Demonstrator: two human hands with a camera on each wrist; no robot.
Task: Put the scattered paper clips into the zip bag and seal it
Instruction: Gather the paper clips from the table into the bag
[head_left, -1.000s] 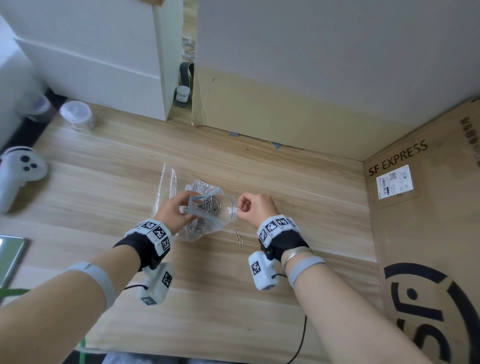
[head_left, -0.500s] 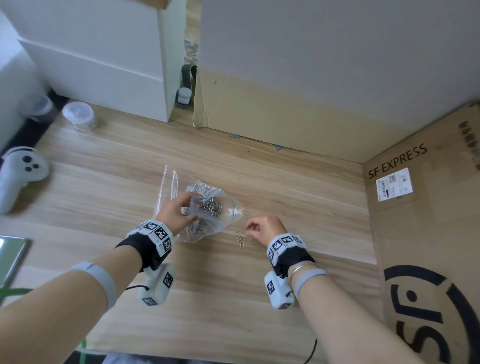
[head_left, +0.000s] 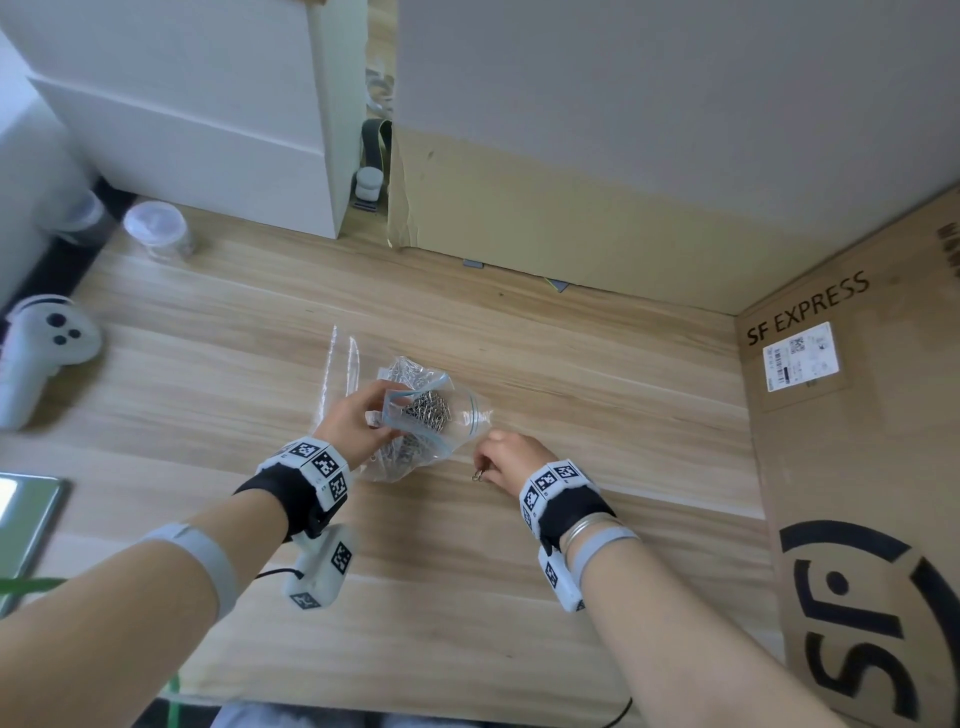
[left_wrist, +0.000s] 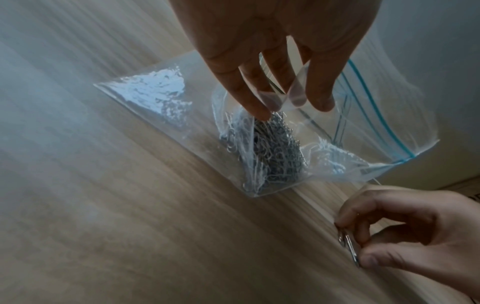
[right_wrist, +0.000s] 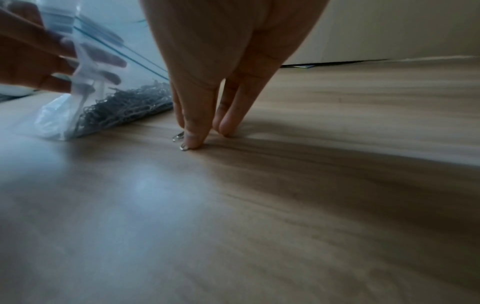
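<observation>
A clear zip bag (head_left: 441, 415) with a blue seal strip rests on the wooden table, its mouth held open toward the right. A heap of silver paper clips (left_wrist: 275, 150) fills its bottom. My left hand (head_left: 358, 421) grips the bag's upper edge, fingers inside the opening (left_wrist: 262, 98). Just right of the bag, my right hand (head_left: 506, 457) pinches loose paper clips (left_wrist: 349, 248) against the table top; their ends stick out under the fingertips (right_wrist: 192, 142). A second clear bag (head_left: 340, 364) lies flat behind the left hand.
A white controller (head_left: 41, 348) lies at the far left, a phone (head_left: 26, 514) at the left edge and a lidded jar (head_left: 156, 228) at the back left. An SF Express carton (head_left: 852, 467) walls the right side, with white boxes (head_left: 208, 104) and cardboard behind.
My right hand left the bag's mouth, dropped down and toward me to the loose clips on the table, and now pinches them. The left hand keeps holding the bag open.
</observation>
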